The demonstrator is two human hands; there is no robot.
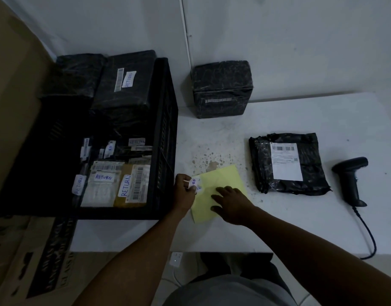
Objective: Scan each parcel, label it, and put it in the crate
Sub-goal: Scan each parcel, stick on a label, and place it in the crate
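Left hand (184, 191): fingers curled, pinching a white "RETURN" sticker (193, 182) at the left edge of the backing sheet; the sticker looks partly lifted, though whether it is fully free cannot be told.
Right hand (231, 203): fingers straight and spread, pressing flat on the sheet and holding nothing.
Yellow backing sheet (221, 180): thin and limp, lying on the near table just right of the crate; judged to slide unless pinned, hence the flat hand.
Sticker handling: featherweight, flexible, adhesive on one face; best held by one corner so it neither folds on itself nor clings to a fingertip.
Flat poly-mailer parcel (288, 163): right of the sheet, white shipping label up, no "RETURN" sticker visible; judged light, soft and slippery, best taken by both long edges.
Barcode scanner (351, 180): black, corded, lying at the far right beside the mailer.
Black plastic crate (165, 138): left of the sheet, holding several parcels marked "RETURN", with larger wrapped parcels stacked at its far end.
Wrapped box parcel (221, 89): far centre against the wall, barcode strip facing the viewer; judged stiff and bulkier, a two-handed lift by opposite sides.
Table (278, 228): white, smooth, with speckled staining near the sheet.
Room: dim; plain white wall behind, cardboard cartons at left.
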